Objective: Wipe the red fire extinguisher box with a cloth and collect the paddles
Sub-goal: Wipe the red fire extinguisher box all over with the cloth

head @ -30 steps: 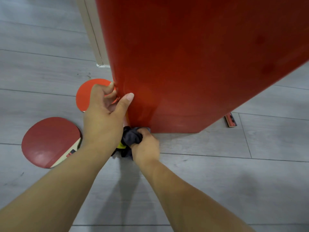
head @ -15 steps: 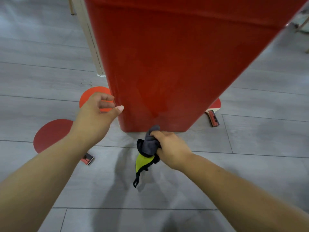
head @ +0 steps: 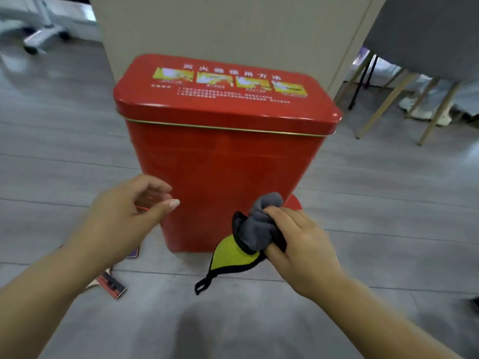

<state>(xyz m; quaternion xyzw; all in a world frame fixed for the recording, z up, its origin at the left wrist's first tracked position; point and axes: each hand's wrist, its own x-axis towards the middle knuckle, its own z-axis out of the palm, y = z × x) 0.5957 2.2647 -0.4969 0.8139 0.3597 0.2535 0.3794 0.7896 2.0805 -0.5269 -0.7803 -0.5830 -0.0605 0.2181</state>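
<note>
One red rectangular metal fire extinguisher box (head: pixel 225 177): upright on the grey plank floor (head: pixel 388 229), lid closed, with yellow pictograms and white lettering printed on the lid top. A beige panel (head: pixel 233 29) stands behind it.

One bunched grey-and-yellow cloth with black trim (head: pixel 255 234): gripped in the right hand (head: pixel 303 244), fingers curled round the grey wad. The yellow corner and a black loop hang free below, in front of the box's lower right corner. Whether the cloth touches the box cannot be told.

One left hand (head: pixel 127 213): holds nothing, fingers loosely curled, thumb stretched towards the box's lower left edge. It is just beside the box; contact cannot be told.

One red-and-wood paddle handle (head: pixel 112 286): flat on the floor at lower left, partly hidden under the left forearm.

One dark handle end (head: pixel 133 252): near the box's bottom left corner, blurred.

One red round paddle blade (head: pixel 294 202): only an edge shows, past the box's right side, above the right hand.

Several pale wooden chair legs (head: pixel 383 110): far right. One wheeled chair base (head: pixel 39 40): far left, blurred.
</note>
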